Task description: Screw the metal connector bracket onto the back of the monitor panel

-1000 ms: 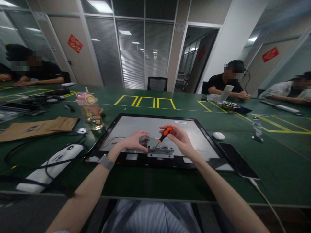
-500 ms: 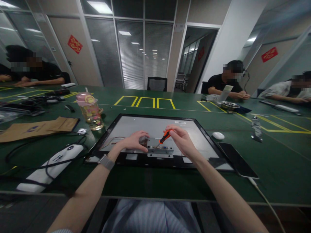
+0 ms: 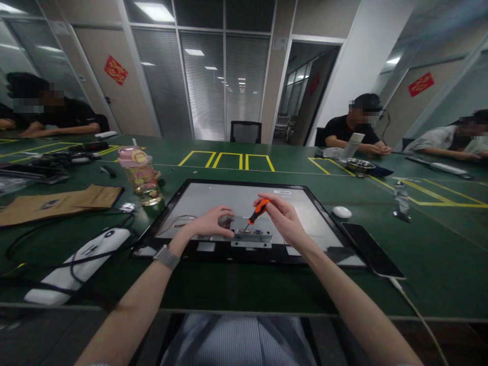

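An orange and black screwdriver (image 3: pixel 259 211) slants down to the left, its handle gripped in the fingers of my right hand (image 3: pixel 284 216). Its tip meets small parts on a grey metal bracket (image 3: pixel 251 239), though the exact contact point is too small to make out. My left hand (image 3: pixel 211 222) curves its thumb and fingers around the bracket's left end, the thumb touching it. Beneath both hands lies a flat panel (image 3: pixel 198 195) with a black frame and pale grey back. A thin cable (image 3: pixel 173 223) runs over the panel to the left of my hand.
To the left stand a pink-lidded bottle (image 3: pixel 139 175), a brown paper bag (image 3: pixel 57 202) and a white power strip (image 3: pixel 82 264) with black cables. On the right are a phone (image 3: pixel 371 249) on a cable, a white case (image 3: pixel 342 212) and a metal bowl (image 3: pixel 360 166). Several people sit across the table.
The screwdriver has shifted very slightly to the left with my right hand. My left hand stays at the bracket's left end.
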